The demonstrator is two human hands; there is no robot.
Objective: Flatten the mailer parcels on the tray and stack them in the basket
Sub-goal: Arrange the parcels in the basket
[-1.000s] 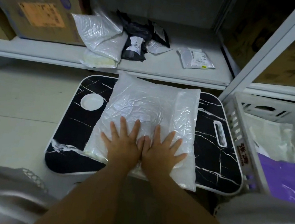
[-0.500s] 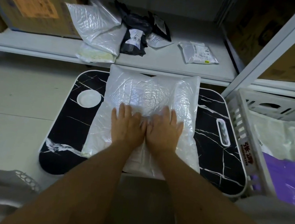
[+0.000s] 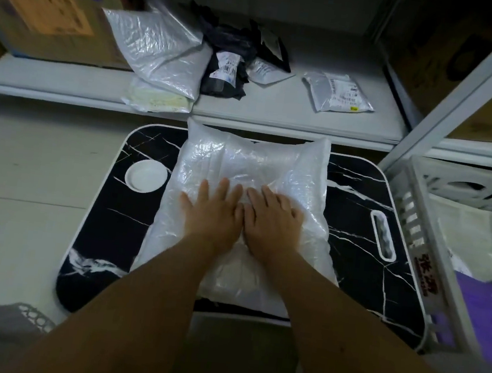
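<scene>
left hand (image 3: 214, 210) | right hand (image 3: 268, 219) | flat on crinkly mailer (image 3: 253, 162) | marbled tray (image 3: 357, 278)

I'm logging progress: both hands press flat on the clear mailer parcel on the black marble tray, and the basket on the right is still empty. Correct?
Not quite. In the head view the basket already holds parcels, a white one and a purple one. The rest stands: left hand and right hand press the mailer parcel on the tray.

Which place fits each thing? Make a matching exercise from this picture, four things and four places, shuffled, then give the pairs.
Things:
1. clear mailer
2. white round dish
3. purple bag
4. cardboard box

Places:
A. in the basket
B. shelf, far left
C. under both hands (left hand, right hand)
D. left part of the tray

Pairs: 1-C, 2-D, 3-A, 4-B
</scene>
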